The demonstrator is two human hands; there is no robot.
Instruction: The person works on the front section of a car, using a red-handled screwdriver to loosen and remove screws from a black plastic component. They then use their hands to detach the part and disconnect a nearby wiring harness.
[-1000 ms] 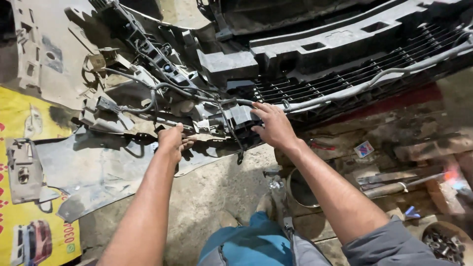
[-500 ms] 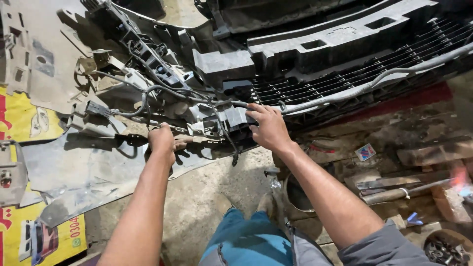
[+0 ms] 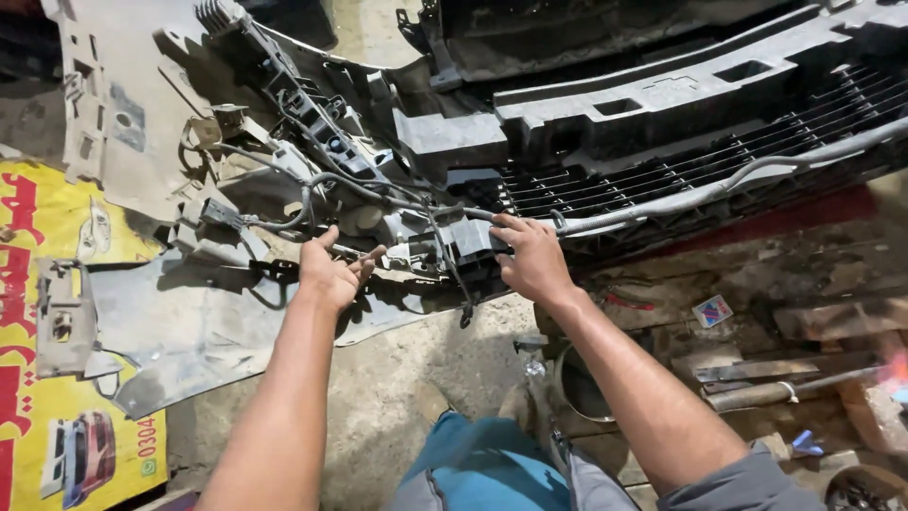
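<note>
Since half a second ago the view has shifted a little while both hands stay at the same spot on the dismantled grey plastic car bumper (image 3: 605,114) lying on the dusty concrete floor (image 3: 378,397). Left hand (image 3: 333,274) rests at the bumper's lower edge with its fingers (image 3: 364,265) curled narrowly around a thin metal piece, just beside the tangled grey wiring harness (image 3: 312,194). Right hand (image 3: 532,257) lies flat, fingers spread, pressing on the black plastic bracket (image 3: 459,241) below the black slatted grille (image 3: 681,166); a yellow printed poster (image 3: 43,237) lies at the left.
</note>
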